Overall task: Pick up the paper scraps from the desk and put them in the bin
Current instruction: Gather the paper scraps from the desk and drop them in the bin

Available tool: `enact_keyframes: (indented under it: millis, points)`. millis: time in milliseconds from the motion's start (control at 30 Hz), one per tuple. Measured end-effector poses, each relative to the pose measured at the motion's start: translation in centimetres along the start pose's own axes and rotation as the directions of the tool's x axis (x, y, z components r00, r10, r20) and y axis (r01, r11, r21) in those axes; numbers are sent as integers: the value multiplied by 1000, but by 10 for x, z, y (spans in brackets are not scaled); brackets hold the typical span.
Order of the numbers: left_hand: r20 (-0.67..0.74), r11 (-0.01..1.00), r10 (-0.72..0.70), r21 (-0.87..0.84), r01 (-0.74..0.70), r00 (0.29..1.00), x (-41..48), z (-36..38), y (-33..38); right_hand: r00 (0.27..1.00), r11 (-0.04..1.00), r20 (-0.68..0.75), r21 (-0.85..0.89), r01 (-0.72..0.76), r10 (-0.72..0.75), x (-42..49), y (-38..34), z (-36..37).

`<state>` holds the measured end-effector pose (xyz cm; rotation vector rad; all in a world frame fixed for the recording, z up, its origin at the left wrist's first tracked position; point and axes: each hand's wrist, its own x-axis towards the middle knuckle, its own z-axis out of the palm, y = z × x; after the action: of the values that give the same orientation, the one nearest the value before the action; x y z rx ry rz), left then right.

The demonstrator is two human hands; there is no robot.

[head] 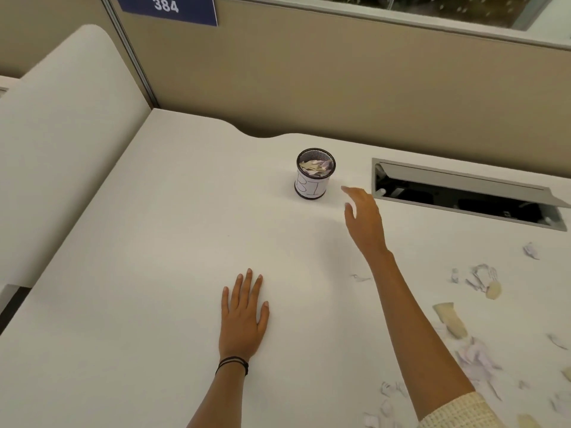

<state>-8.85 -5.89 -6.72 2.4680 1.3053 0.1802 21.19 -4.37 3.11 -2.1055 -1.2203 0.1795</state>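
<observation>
Black mesh bin (315, 177), part full, just left of my right hand (363, 217): fingers loose, empty. Left hand (244, 316) spread flat on white worktop (139, 273), likely bracing reach. Torn white paper scraps (475, 362) behind and right of right hand.

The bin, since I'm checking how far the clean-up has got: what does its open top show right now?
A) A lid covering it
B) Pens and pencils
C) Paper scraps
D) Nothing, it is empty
C: looking down into the bin, pale crumpled paper scraps lie inside its dark mesh wall, and no lid covers it.
</observation>
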Motion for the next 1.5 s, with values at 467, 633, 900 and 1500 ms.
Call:
enact_keyframes:
  millis: [467, 633, 900, 1500]
  points:
    - [-33, 1000, 5, 16, -4, 999, -1, 1, 1, 962, 973, 165, -115, -198, 215, -193, 39, 10]
    - [-43, 1000, 9, 10, -9, 999, 0, 2, 1, 973, 972, 212, -231, -35, 86, -206, 37, 13]
    - [-32, 1000, 10, 13, -10, 999, -1, 2, 1, 972, 973, 79, 51, -227, 223, -137, 30, 12]
    - [5, 1000, -8, -15, 8, 1000, 1, 1, 0, 961, 903, -76, 369, -222, 267, 91, -37, 33]
